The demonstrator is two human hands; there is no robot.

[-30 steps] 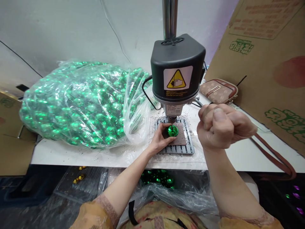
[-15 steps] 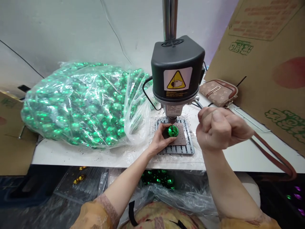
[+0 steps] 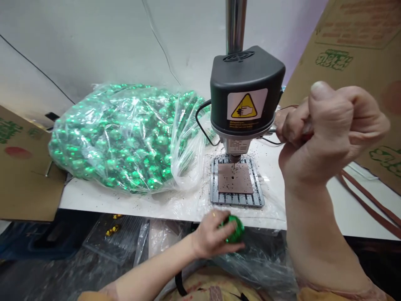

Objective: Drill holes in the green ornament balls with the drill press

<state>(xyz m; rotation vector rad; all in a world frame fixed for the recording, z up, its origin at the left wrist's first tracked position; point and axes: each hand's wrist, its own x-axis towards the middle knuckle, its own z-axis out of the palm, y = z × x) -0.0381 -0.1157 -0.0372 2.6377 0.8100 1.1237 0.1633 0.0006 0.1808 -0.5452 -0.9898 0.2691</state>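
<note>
A shiny green faceted ball (image 3: 234, 229) is in my left hand (image 3: 216, 234), just in front of the table edge and slightly blurred. My right hand (image 3: 328, 133) is closed in a fist around the feed lever (image 3: 272, 131) at the right side of the drill press (image 3: 247, 92); most of the lever is hidden by the fingers. Below the chuck, a thin drill bit (image 3: 234, 166) points down at a brown board (image 3: 239, 184) with a small hole, lying on the slotted metal base (image 3: 259, 196). Dark shavings are scattered around it.
A large clear bag (image 3: 125, 138) full of green faceted balls fills the table's left. Cardboard boxes (image 3: 28, 167) stand at both sides. A brown strap (image 3: 369, 200) lies at right. Clear plastic (image 3: 263, 259) spreads below the table edge, and gold balls (image 3: 112, 230) sit lower left.
My left hand has drawn the green ball off the board, toward me and below the table edge. My right hand has risen with the lever, and the drill bit now stands clear above the board.
</note>
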